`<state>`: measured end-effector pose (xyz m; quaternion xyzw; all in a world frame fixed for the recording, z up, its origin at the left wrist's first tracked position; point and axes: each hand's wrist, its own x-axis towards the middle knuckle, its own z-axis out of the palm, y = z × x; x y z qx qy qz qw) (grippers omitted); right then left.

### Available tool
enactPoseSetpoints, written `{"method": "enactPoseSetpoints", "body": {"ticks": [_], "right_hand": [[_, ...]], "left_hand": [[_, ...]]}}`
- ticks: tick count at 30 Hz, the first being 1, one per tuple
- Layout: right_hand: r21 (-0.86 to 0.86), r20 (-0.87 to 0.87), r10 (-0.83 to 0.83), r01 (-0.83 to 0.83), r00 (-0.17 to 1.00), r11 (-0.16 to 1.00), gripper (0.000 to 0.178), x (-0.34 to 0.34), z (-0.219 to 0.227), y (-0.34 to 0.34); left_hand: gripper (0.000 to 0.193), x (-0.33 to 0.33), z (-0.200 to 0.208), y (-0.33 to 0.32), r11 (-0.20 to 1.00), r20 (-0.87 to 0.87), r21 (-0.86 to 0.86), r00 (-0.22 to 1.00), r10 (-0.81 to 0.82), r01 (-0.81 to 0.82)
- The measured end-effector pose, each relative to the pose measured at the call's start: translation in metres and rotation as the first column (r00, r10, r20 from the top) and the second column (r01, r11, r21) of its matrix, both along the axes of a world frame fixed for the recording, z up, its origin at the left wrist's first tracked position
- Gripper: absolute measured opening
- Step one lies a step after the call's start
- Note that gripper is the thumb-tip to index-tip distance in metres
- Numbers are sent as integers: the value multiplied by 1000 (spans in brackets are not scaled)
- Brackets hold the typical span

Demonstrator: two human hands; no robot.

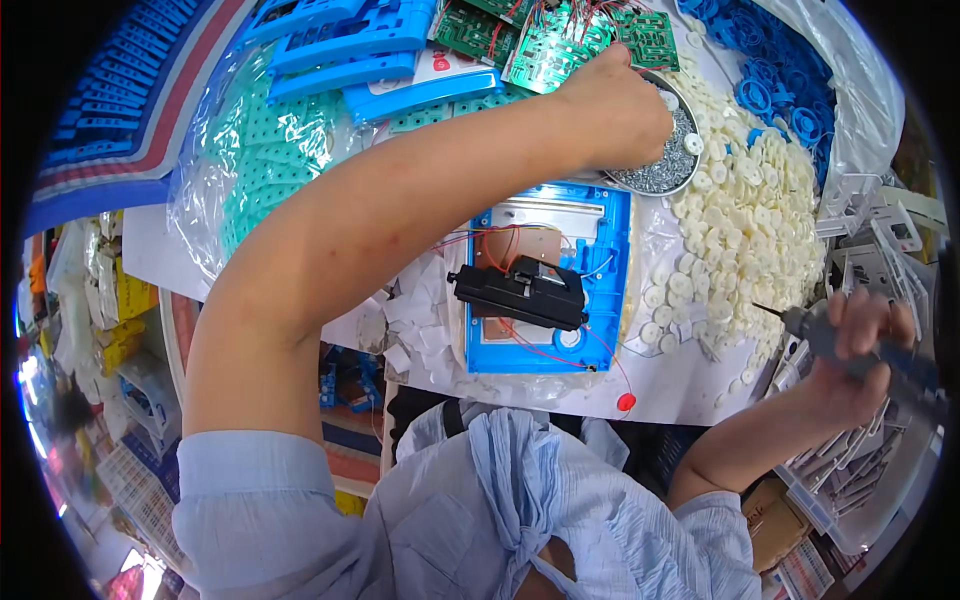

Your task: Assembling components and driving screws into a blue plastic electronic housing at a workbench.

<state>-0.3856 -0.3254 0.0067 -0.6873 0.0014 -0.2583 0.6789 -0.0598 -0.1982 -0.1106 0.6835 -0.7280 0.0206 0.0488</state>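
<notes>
My left hand (622, 112) reaches across to the far edge of a round bowl of small metal screws (655, 178). Its fingers are curled and mostly hidden, so what they hold does not show. At the right, my right hand (862, 345), blurred, grips a grey power screwdriver (815, 328) whose thin dark bit points left. Between my arms lies a blue plastic housing (620, 300), open side up. A black plastic mechanism (520, 292) sits across it, with red and blue wires around it. One wire ends in a red disc (626, 402) at the table edge.
Green circuit boards (560, 55) with wires lie at the back, beside blue housings (350, 50). A heap of cream plastic discs (745, 220) covers the right side, with blue rings (770, 85) behind. Bagged turquoise parts (265, 165) lie left; a clear bin (860, 510) stands lower right.
</notes>
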Motion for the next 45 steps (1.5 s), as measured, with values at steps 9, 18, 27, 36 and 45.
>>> {"method": "enactPoseSetpoints", "body": {"ticks": [9, 18, 27, 36, 45], "right_hand": [[104, -10, 161, -159, 987, 982, 38, 117, -6, 89], [125, 194, 316, -343, 929, 931, 35, 151, -2, 148], [70, 124, 263, -273, 957, 960, 32, 162, -10, 165], [29, 64, 228, -230, 972, 973, 31, 162, -19, 162], [-13, 31, 218, -218, 975, 976, 31, 172, -33, 175]], "left_hand": [[7, -14, 58, 128, 931, -312, -366, 944, -106, -16], [14, -43, 27, 195, 893, -672, -334, 741, -1, -302], [17, -37, 30, 199, 891, -624, -367, 781, -24, -267], [49, -34, 16, 226, 918, -554, -200, 813, 182, -342], [52, -37, 3, 233, 915, -516, -271, 848, 124, -298]]}}
